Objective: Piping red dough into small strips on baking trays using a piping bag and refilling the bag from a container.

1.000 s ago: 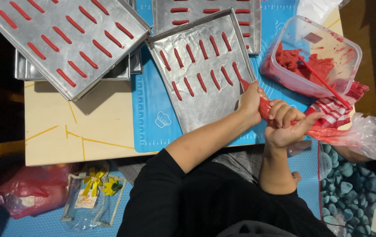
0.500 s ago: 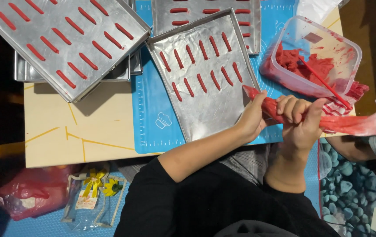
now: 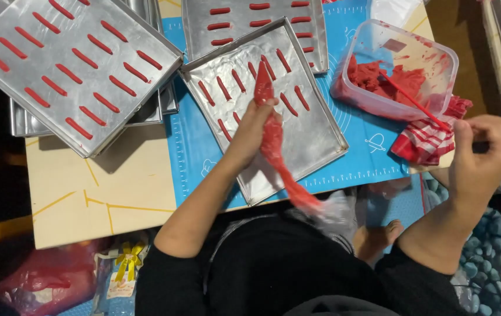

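Four metal trays visible, three bearing red piped strips; one plastic tub (image 3: 399, 70) of red paste. Left hand (image 3: 253, 130) clamped around the red piping bag (image 3: 274, 143), its tip over the near tray (image 3: 320, 143). Right hand (image 3: 481, 155) loosely curled, holding nothing, off the tabletop (image 3: 104, 187) edge.
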